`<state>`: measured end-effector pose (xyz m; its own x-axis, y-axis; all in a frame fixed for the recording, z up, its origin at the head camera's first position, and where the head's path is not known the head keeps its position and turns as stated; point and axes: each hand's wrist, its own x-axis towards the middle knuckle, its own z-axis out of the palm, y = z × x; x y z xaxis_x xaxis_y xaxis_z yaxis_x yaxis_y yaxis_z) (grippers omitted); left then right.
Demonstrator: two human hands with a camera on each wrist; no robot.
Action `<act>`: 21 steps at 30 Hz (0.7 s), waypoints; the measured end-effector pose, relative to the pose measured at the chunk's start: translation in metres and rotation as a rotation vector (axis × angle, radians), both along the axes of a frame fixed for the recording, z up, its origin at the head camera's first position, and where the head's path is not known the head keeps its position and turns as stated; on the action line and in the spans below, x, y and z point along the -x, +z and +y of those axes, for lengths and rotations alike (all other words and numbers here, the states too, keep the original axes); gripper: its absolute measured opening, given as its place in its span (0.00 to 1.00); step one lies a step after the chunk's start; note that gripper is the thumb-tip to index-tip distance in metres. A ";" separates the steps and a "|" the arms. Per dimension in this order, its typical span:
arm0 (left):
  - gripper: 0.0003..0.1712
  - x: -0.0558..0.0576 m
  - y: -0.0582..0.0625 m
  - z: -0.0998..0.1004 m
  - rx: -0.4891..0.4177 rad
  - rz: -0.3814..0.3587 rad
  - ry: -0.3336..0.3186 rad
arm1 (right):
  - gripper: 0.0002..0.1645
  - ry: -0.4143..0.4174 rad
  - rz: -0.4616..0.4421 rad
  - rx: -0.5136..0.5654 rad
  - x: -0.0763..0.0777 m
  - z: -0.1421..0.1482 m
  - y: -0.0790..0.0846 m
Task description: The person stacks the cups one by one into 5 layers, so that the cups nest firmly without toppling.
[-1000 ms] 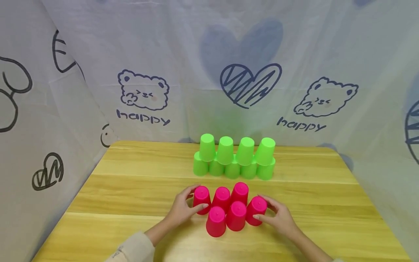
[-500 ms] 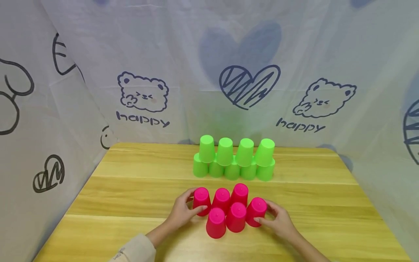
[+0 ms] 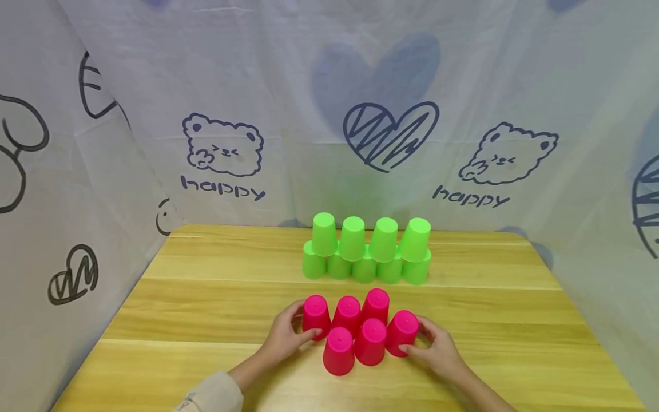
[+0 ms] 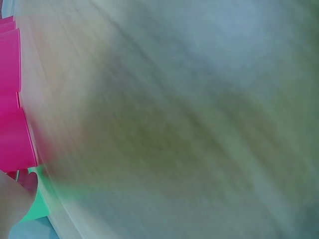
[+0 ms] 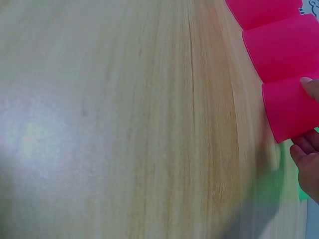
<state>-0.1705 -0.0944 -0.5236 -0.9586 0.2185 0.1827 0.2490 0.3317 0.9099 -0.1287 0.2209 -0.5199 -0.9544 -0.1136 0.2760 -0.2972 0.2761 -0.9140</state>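
Several pink cups stand upside down near the table's front, as the head view shows. My left hand (image 3: 283, 335) is round the leftmost pink cup (image 3: 316, 316), thumb at its front and fingers partly hidden behind. At the other end, my right hand (image 3: 440, 349) holds the rightmost pink cup (image 3: 401, 333) between thumb and fingers. Between them are more pink cups, among them a front one (image 3: 338, 352). In the right wrist view, the thumb lies on the side of the held cup (image 5: 291, 109). Only a sliver of the left hand (image 4: 17, 196) shows in the left wrist view.
Behind the pink cups, green cups stand upside down in two tiers, an upper row (image 3: 352, 237) resting on a lower row (image 3: 364, 270). The wooden table (image 3: 206, 257) ends at a printed cloth backdrop (image 3: 304, 86), with cloth on both sides too.
Both hands have slipped slightly lower and nearer the front on their pink cups. The cups keep their arrangement, and the head view has shifted a little.
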 end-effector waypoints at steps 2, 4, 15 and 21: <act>0.32 0.000 -0.001 -0.001 -0.001 0.004 -0.004 | 0.30 0.007 0.005 0.007 -0.001 -0.001 0.001; 0.32 -0.001 -0.001 -0.001 -0.001 0.006 -0.007 | 0.30 0.013 0.012 0.014 -0.001 -0.001 0.001; 0.31 0.001 0.004 -0.003 0.004 -0.006 0.009 | 0.31 -0.026 -0.046 -0.081 0.005 0.002 0.009; 0.31 0.004 0.014 -0.008 0.035 -0.016 0.033 | 0.31 -0.050 -0.043 -0.133 0.008 0.005 0.019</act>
